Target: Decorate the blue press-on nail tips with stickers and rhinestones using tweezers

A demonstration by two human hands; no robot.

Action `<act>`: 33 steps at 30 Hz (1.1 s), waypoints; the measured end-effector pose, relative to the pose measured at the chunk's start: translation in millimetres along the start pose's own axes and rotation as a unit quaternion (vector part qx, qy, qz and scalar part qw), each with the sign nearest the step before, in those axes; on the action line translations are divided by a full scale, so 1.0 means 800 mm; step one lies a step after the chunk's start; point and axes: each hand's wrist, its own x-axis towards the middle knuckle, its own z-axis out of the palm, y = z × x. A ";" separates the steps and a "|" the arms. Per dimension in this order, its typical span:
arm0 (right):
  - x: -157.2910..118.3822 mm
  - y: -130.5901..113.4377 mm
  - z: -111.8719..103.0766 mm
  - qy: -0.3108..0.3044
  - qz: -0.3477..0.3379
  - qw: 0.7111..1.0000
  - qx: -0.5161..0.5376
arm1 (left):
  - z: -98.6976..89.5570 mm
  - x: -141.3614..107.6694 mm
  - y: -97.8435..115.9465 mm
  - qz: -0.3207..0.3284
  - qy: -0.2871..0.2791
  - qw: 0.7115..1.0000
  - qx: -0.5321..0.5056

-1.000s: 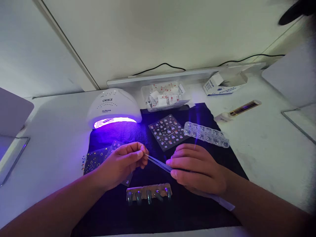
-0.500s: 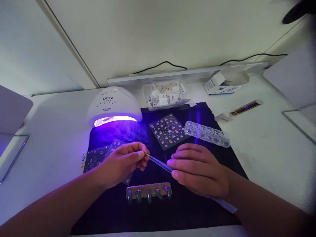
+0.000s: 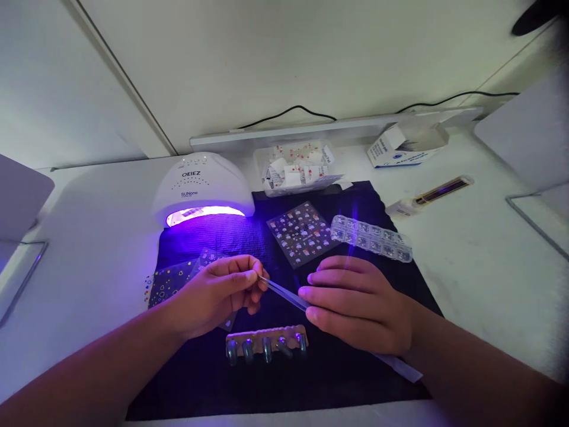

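Over a black cloth, the right hand had tweezers in its grip, tips meeting the pinched left hand (anything inside was hidden) — near a lamp lettered "OEIEZ" and "SUNone".

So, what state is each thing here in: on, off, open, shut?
Nail lamp: lit, glowing purple.
Carton: open, flaps up.
Plastic tub: uncovered, holding packets.
Nail tips: five, on a strip.
Tweezers: held in right hand, tips at left hand.
Compartment case: lids, can't tell if shut.
Printed sheet: lying flat.
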 end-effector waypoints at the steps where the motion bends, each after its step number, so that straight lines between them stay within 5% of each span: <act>1: 0.000 0.000 0.000 -0.001 0.001 1.000 0.001 | 0.000 0.000 0.000 -0.003 -0.004 1.000 -0.003; 28: 0.000 -0.004 -0.001 -0.004 0.010 1.000 0.008 | -0.001 -0.001 0.001 -0.031 -0.017 0.999 -0.009; 33: -0.008 0.000 0.005 0.034 0.052 0.995 0.074 | -0.004 0.001 -0.001 0.019 0.016 0.997 0.079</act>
